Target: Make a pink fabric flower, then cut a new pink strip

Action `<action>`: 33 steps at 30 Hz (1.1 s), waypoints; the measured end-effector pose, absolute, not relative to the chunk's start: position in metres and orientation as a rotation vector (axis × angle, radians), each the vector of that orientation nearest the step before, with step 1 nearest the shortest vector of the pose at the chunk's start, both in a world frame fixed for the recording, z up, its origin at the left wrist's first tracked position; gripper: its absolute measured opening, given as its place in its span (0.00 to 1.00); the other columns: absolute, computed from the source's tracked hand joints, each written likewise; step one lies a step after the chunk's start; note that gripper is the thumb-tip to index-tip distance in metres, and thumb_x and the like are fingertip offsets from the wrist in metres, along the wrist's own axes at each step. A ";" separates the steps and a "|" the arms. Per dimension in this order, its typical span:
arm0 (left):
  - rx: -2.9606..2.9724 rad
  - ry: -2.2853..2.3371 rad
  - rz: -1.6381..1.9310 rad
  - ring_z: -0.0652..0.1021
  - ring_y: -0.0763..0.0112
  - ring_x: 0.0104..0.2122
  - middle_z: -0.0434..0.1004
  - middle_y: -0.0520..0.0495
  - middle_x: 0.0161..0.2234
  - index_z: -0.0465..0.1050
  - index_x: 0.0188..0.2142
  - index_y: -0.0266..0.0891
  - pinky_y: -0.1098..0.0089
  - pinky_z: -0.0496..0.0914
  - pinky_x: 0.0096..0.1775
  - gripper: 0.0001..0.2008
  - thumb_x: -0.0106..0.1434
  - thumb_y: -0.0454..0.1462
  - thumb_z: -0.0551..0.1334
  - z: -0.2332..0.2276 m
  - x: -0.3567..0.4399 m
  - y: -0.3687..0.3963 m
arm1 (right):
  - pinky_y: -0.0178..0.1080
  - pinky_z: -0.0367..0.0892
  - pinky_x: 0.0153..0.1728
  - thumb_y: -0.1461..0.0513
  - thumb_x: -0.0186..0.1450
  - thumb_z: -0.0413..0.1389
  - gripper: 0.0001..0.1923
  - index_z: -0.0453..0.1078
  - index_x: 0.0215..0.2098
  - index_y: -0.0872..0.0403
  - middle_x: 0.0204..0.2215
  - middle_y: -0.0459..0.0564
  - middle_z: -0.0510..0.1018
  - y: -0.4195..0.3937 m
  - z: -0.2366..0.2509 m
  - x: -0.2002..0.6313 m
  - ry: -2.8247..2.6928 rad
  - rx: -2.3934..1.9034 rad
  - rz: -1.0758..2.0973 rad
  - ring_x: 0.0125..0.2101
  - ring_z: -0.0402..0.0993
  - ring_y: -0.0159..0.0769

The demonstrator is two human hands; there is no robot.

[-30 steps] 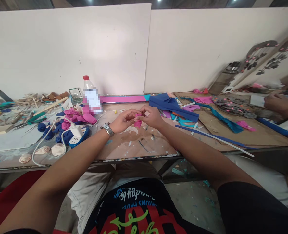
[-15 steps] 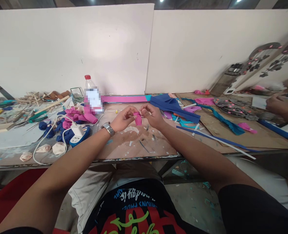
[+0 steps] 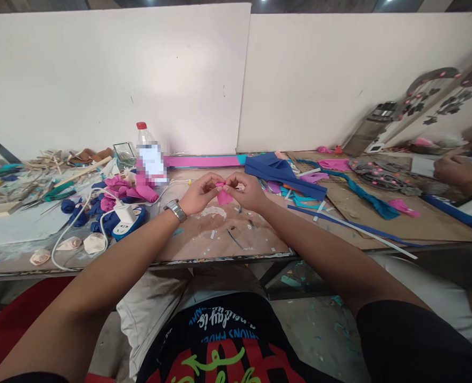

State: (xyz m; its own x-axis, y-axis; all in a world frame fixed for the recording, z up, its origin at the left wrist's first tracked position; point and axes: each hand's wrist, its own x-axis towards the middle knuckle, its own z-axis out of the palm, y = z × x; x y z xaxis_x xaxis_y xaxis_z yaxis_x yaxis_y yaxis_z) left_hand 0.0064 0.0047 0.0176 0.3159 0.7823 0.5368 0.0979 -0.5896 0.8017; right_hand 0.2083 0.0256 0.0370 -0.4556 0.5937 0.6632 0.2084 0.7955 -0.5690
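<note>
The long brown craft table (image 3: 220,239) keeps its middle patch bare as working room, scraps pushed left and right. Above it, left hand (image 3: 198,194) and right hand (image 3: 247,191) meet, fingers pinching a small pink foam piece (image 3: 222,196) between them. The capped plastic bottle (image 3: 148,154) has its label blurred, unreadable.

Craft workshop, shared bench. Long worktable (image 3: 228,239) against white partition boards (image 3: 140,80); surface littered with blue fabric (image 3: 279,170), pink and blue rolled flowers (image 3: 116,194), wooden sticks (image 3: 56,159), scissors (image 3: 58,192), offcut scraps. A second person's hand (image 3: 457,173) works at the far right.
</note>
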 end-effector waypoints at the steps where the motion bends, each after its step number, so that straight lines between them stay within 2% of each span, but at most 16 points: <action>1: 1.918 0.795 1.314 0.77 0.66 0.35 0.77 0.46 0.36 0.73 0.45 0.42 0.64 0.71 0.38 0.17 0.64 0.50 0.67 0.018 0.006 0.004 | 0.39 0.65 0.33 0.52 0.66 0.59 0.13 0.70 0.30 0.52 0.26 0.45 0.74 0.025 0.037 0.208 -2.031 -0.601 0.514 0.28 0.68 0.34; 7: 1.908 0.812 1.335 0.76 0.65 0.34 0.77 0.46 0.34 0.75 0.42 0.42 0.64 0.71 0.36 0.18 0.63 0.52 0.68 0.021 0.007 0.002 | 0.38 0.64 0.33 0.54 0.65 0.60 0.12 0.69 0.30 0.52 0.25 0.44 0.73 0.024 0.037 0.207 -2.016 -0.625 0.518 0.28 0.67 0.33; 14: 1.910 0.754 1.339 0.77 0.67 0.38 0.79 0.46 0.38 0.75 0.42 0.39 0.64 0.72 0.42 0.18 0.65 0.51 0.66 0.023 0.008 0.002 | 0.38 0.64 0.32 0.54 0.65 0.59 0.11 0.69 0.30 0.52 0.25 0.44 0.73 0.024 0.038 0.206 -2.004 -0.636 0.533 0.27 0.67 0.33; 24: 1.896 0.749 1.342 0.78 0.68 0.37 0.79 0.46 0.37 0.75 0.41 0.38 0.65 0.71 0.42 0.19 0.65 0.51 0.66 0.022 0.007 0.004 | 0.38 0.62 0.32 0.55 0.66 0.59 0.11 0.69 0.29 0.52 0.25 0.44 0.73 0.024 0.037 0.206 -2.003 -0.637 0.533 0.27 0.67 0.33; 28: 1.844 0.703 1.345 0.78 0.69 0.37 0.79 0.46 0.38 0.74 0.41 0.38 0.66 0.71 0.42 0.18 0.64 0.50 0.68 0.022 0.008 0.004 | 0.37 0.61 0.31 0.53 0.66 0.59 0.13 0.70 0.30 0.52 0.25 0.44 0.73 0.026 0.036 0.207 -2.031 -0.649 0.523 0.27 0.66 0.32; 33: 1.835 0.701 1.359 0.77 0.71 0.33 0.78 0.49 0.33 0.73 0.40 0.37 0.68 0.70 0.40 0.17 0.65 0.48 0.67 0.023 0.007 0.004 | 0.36 0.59 0.30 0.47 0.66 0.59 0.19 0.69 0.29 0.53 0.25 0.45 0.73 0.029 0.034 0.208 -2.036 -0.745 0.516 0.27 0.65 0.32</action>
State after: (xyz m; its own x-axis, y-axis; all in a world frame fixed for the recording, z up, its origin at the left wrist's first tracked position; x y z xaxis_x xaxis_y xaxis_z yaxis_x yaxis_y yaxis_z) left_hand 0.0070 0.0044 0.0229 0.2913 0.7791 0.5551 0.0011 -0.5806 0.8142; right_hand 0.2076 0.0295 0.0337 -0.4315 0.6752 0.5983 0.3089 0.7337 -0.6052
